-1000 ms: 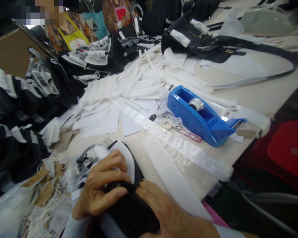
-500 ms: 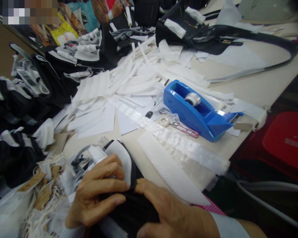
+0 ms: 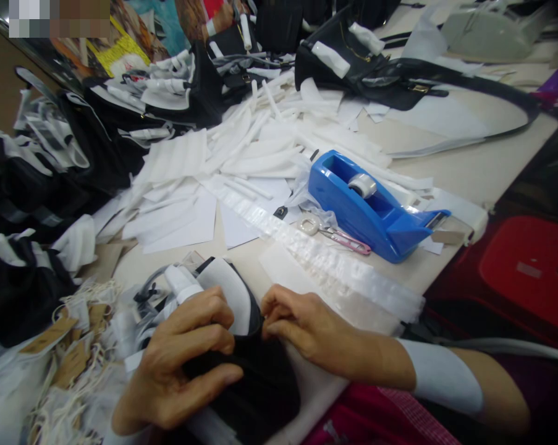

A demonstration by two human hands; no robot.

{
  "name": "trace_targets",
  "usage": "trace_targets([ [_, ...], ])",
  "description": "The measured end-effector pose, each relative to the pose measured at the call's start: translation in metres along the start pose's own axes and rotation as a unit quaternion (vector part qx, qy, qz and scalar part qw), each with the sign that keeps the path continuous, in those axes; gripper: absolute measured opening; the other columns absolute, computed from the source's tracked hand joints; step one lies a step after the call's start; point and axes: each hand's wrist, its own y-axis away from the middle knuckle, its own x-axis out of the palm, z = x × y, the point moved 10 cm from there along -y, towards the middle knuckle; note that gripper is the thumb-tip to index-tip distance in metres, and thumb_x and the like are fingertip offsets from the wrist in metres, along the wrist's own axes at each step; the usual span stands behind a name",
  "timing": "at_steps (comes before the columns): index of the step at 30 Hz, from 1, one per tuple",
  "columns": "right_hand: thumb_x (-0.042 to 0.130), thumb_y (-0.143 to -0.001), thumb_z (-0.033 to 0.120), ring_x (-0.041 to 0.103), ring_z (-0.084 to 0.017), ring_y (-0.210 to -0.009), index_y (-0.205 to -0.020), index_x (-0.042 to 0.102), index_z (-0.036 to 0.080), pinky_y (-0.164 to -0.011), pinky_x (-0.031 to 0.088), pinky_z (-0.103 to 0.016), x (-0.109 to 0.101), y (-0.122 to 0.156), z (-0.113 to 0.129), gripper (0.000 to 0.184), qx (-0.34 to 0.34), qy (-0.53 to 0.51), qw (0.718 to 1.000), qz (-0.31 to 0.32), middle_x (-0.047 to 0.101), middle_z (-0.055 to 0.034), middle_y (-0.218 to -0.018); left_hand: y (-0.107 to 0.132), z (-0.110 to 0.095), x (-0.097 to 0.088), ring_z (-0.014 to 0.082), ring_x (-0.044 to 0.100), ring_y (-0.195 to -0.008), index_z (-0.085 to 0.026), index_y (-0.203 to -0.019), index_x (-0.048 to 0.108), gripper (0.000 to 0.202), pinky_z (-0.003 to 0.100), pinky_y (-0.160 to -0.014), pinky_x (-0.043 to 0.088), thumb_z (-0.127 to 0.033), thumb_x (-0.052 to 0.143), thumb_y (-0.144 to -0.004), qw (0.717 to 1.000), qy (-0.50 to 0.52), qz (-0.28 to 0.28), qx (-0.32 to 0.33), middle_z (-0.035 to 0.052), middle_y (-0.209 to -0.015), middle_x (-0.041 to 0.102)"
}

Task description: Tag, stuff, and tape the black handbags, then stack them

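A black bag (image 3: pixel 260 395) lies at the table's near edge, with a white padded flap (image 3: pixel 232 290) and white-wrapped handle parts at its top. My left hand (image 3: pixel 181 358) rests over the bag's upper side, fingers curled against its rim and thumb stretched along the black material. At the rim's right corner, my right hand (image 3: pixel 297 321) pinches with thumb and forefinger at the edge of the bag. Whatever small part sits between those fingertips is hidden.
A blue tape dispenser (image 3: pixel 371 210) stands right of centre, near pink-handled snips (image 3: pixel 348 241). White foam strips (image 3: pixel 260 136) cover the table's middle. Black bags (image 3: pixel 153 99) line the left and back. Brown tags with strings (image 3: pixel 75 358) lie at lower left. Another person's hand (image 3: pixel 223 18) shows at the back.
My right hand has shifted up and away from the bag's front, from lying over it to a pinch at the rim corner. My left hand stays in nearly the same place.
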Motion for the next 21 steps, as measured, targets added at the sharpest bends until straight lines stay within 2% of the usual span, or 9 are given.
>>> trace_targets([
  [1, 0.056, -0.089, 0.016, 0.056, -0.012, -0.078, -0.107, 0.061, 0.021, -0.075, 0.044, -0.024, 0.0, -0.006, 0.008, 0.019, -0.044, 0.02, 0.999, 0.014, 0.059, 0.0018, -0.084, 0.0, -0.001, 0.0, 0.0179, 0.049, -0.076, -0.017, -0.079, 0.055, 0.008, 0.035, -0.073, 0.044, -0.02, 0.059, -0.085, 1.0, -0.002, -0.002, 0.003, 0.0051, -0.081, 0.05],
  [4, 0.068, -0.084, 0.02, 0.054, -0.012, -0.081, -0.098, 0.069, 0.019, -0.077, 0.044, -0.023, 0.012, -0.022, 0.03, 0.014, -0.157, 0.052, 0.979, 0.117, 0.051, 0.0017, -0.084, 0.0, -0.003, -0.001, 0.0178, 0.048, -0.075, -0.018, -0.078, 0.057, 0.009, 0.034, -0.069, 0.043, -0.022, 0.06, -0.085, 1.0, -0.009, -0.007, 0.016, 0.0049, -0.079, 0.049],
  [7, 0.071, -0.081, 0.02, 0.053, -0.01, -0.077, -0.09, 0.07, 0.016, -0.073, 0.045, -0.021, 0.019, -0.035, 0.039, 0.01, -0.19, 0.064, 0.964, 0.175, 0.047, 0.0023, -0.083, -0.001, -0.006, -0.002, 0.0183, 0.048, -0.073, -0.018, -0.076, 0.059, 0.01, 0.034, -0.065, 0.042, -0.023, 0.06, -0.085, 1.0, -0.004, -0.011, 0.028, 0.0049, -0.076, 0.049],
  [11, 0.072, -0.078, 0.017, 0.056, -0.012, -0.086, -0.088, 0.067, 0.017, -0.079, 0.044, -0.023, 0.025, -0.043, 0.041, 0.011, -0.215, 0.119, 0.957, 0.156, 0.054, -0.0008, -0.104, -0.004, -0.01, -0.005, 0.019, 0.049, -0.073, -0.019, -0.072, 0.061, 0.014, 0.035, -0.066, 0.044, -0.023, 0.059, -0.085, 0.999, -0.007, -0.024, 0.035, 0.0056, -0.076, 0.051],
  [12, 0.069, -0.077, 0.014, 0.057, -0.012, -0.087, -0.088, 0.065, 0.017, -0.078, 0.044, -0.023, 0.028, -0.043, 0.04, 0.013, -0.22, 0.133, 0.955, 0.145, 0.056, -0.0005, -0.103, -0.005, -0.012, -0.006, 0.0189, 0.05, -0.073, -0.019, -0.071, 0.061, 0.015, 0.036, -0.066, 0.045, -0.023, 0.059, -0.086, 0.999, -0.009, -0.024, 0.038, 0.0057, -0.076, 0.052],
  [14, 0.062, -0.074, 0.008, 0.057, -0.012, -0.081, -0.085, 0.06, 0.018, -0.071, 0.042, -0.022, 0.033, -0.044, 0.035, 0.015, -0.218, 0.149, 0.957, 0.117, 0.058, 0.0021, -0.09, -0.007, -0.015, -0.007, 0.0193, 0.051, -0.075, -0.018, -0.07, 0.061, 0.016, 0.036, -0.068, 0.046, -0.022, 0.058, -0.086, 0.999, -0.002, -0.023, 0.047, 0.006, -0.077, 0.053],
  [17, 0.057, -0.071, 0.007, 0.053, -0.012, -0.07, -0.076, 0.051, 0.019, -0.061, 0.037, -0.022, 0.036, -0.047, 0.025, 0.015, -0.194, 0.17, 0.964, 0.065, 0.054, 0.0045, -0.074, -0.01, -0.018, -0.005, 0.0209, 0.054, -0.078, -0.018, -0.072, 0.06, 0.016, 0.038, -0.07, 0.046, -0.019, 0.056, -0.087, 0.997, 0.04, -0.009, 0.066, 0.0063, -0.074, 0.056],
  [21, 0.062, -0.074, 0.017, 0.051, -0.013, -0.072, -0.078, 0.046, 0.02, -0.061, 0.035, -0.024, 0.029, -0.049, 0.022, 0.016, -0.186, 0.22, 0.957, 0.026, 0.054, 0.0024, -0.08, -0.013, -0.022, 0.003, 0.0197, 0.056, -0.071, -0.018, -0.074, 0.058, 0.016, 0.041, -0.074, 0.045, -0.019, 0.053, -0.089, 0.993, 0.081, 0.03, 0.084, 0.0043, -0.066, 0.057],
])
